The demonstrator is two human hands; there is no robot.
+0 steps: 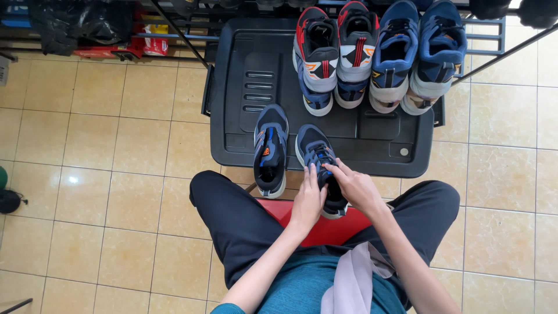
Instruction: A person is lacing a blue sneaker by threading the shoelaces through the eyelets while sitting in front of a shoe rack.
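Both hands held a dark shoe (318, 160) at the black tray's (372, 151) near edge: left hand (308, 200) wrapped around its side, right hand's (354, 186) fingers pinched narrow at its laces. A red-and-white package (154, 40) lay far left under the rack.

Glossy beige floor tiles (104, 168) catch an overhead light's glare well left of the grip. A black plastic tray (244, 87) lies just beyond it, beneath a dark metal rack (488, 35) holding black bags (81, 23).
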